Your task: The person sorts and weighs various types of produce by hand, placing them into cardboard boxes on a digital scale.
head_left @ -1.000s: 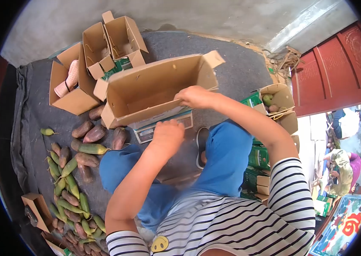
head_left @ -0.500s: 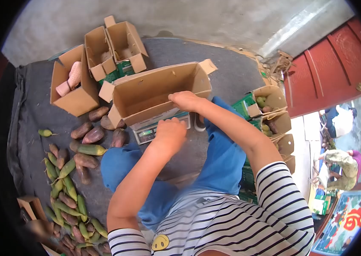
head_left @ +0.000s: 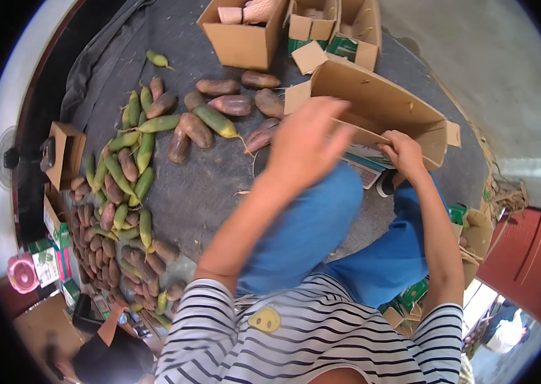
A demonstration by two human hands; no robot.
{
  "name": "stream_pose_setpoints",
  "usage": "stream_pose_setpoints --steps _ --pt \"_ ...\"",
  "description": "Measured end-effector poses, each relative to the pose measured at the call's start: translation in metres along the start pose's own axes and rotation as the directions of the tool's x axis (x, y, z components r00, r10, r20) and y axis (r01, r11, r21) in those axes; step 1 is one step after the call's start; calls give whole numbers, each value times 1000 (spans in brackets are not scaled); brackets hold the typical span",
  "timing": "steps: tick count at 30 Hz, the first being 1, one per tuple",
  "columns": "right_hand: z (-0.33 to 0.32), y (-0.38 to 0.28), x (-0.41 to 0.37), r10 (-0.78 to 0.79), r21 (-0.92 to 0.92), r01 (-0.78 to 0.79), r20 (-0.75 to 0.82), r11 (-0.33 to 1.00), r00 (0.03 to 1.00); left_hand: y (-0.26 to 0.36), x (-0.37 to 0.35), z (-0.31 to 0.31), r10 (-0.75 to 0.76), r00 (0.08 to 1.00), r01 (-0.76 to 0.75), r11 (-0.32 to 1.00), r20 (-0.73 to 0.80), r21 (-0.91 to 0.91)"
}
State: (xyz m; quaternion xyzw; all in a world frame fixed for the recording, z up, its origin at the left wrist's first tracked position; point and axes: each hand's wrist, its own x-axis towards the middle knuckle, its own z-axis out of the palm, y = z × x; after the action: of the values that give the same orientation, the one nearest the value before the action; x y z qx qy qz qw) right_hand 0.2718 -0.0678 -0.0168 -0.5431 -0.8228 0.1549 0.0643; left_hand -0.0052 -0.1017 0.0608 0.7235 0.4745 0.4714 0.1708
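An open, empty-looking cardboard box (head_left: 373, 96) stands on a scale (head_left: 363, 169) in front of my knees. My right hand (head_left: 402, 152) is closed on the near rim of this box. In front of the box's left end is my left hand (head_left: 312, 141), blurred, its fingers apart and nothing seen in them. Left of it lie purple-skinned radishes (head_left: 232, 105) and a green radish (head_left: 216, 120) on the dark floor cloth.
Behind stand a box holding a pink item (head_left: 245, 45) and two narrower boxes (head_left: 357, 32). A large pile of green and purple radishes (head_left: 117, 243) spreads at the left. Boxes (head_left: 475, 237) line the right. Another person (head_left: 113, 358) is at the lower left.
The view has turned left, bringing more of the pile and a person into sight. My left hand has left the scale's front, moved to the box's left end and opened.
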Motion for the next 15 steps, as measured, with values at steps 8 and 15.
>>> stream_pose_setpoints --steps 8,15 --pt "-3 -4 11 24 46 -27 67 999 997 -276 -204 13 -774 613 605 590 160 535" --pt "-3 -4 11 15 83 -22 87 996 996 -334 -210 57 -950 281 853 312 137 419"
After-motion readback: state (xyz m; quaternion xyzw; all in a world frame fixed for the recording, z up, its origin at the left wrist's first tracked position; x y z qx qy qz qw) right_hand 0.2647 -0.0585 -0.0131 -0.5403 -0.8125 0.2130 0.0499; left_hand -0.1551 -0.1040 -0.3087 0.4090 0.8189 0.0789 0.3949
